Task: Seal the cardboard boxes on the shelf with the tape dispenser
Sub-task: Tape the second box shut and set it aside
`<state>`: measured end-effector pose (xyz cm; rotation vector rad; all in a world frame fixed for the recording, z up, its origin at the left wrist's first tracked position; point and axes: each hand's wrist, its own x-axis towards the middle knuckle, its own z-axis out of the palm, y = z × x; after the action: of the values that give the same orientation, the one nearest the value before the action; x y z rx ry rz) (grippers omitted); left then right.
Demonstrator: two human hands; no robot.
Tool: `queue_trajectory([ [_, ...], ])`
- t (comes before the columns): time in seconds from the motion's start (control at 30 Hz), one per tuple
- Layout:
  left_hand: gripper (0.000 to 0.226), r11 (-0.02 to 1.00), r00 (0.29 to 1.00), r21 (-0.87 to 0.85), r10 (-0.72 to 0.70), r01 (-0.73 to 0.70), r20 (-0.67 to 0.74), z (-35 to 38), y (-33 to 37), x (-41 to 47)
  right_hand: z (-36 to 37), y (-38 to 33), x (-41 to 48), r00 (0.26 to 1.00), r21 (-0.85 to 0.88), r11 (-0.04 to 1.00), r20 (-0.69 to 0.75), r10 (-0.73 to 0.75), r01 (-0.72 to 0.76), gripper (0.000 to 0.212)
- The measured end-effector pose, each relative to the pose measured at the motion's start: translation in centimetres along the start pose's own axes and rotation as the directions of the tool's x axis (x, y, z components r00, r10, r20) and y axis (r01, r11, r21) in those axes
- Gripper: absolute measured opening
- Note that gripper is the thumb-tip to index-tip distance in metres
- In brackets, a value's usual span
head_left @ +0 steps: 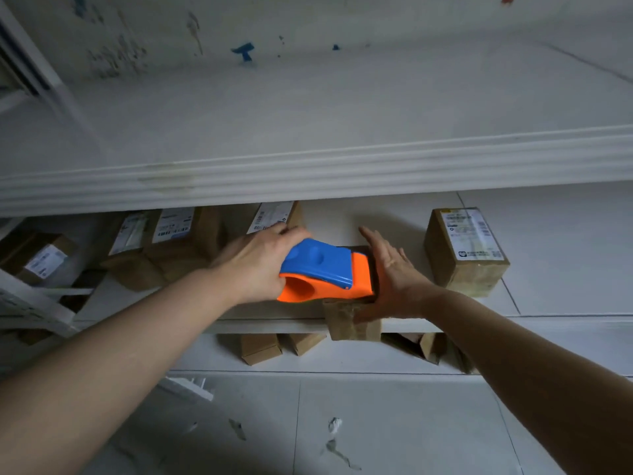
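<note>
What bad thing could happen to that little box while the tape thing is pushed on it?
The small box sits at the front edge of the shelf, partly overhanging, so pushing the tape dispenser could tip it off. The right hand only rests flat against its side, so it might slide. The left hand could run the tape crooked.

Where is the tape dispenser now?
Centre of the head view: the tape dispenser is in the left hand, on a box at the shelf's front edge.

paint-stained white wall, tiled floor
</note>
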<state>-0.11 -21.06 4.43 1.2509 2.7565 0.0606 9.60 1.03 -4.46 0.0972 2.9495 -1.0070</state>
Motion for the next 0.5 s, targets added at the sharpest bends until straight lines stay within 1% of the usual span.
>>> queue_trajectory([
  [0.07,0.076,1.000,1.000,0.010,-0.012,0.012,0.005,-0.3,-0.1,0.1,0.1,-0.4,0.2,0.999,-0.025,0.999,0.033,-0.024,0.025,0.143],
  [0.2,0.080,0.999,0.999,0.003,-0.038,0.038,0.020,-0.4,-0.4,0.1,0.4,-0.4,0.7,1.000,-0.019,1.000,-0.025,0.005,-0.005,0.133],
  [0.4,0.079,1.000,1.000,0.024,-0.005,0.005,-0.013,-0.2,-0.5,0.3,0.3,0.0,0.7,1.000,-0.051,0.999,-0.010,0.012,-0.012,0.133],
  [0.5,0.079,0.999,0.999,-0.034,-0.001,0.000,-0.032,-0.6,-2.0,-0.2,0.4,-0.1,0.7,1.000,-0.079,0.997,-0.019,0.005,-0.007,0.132],
])
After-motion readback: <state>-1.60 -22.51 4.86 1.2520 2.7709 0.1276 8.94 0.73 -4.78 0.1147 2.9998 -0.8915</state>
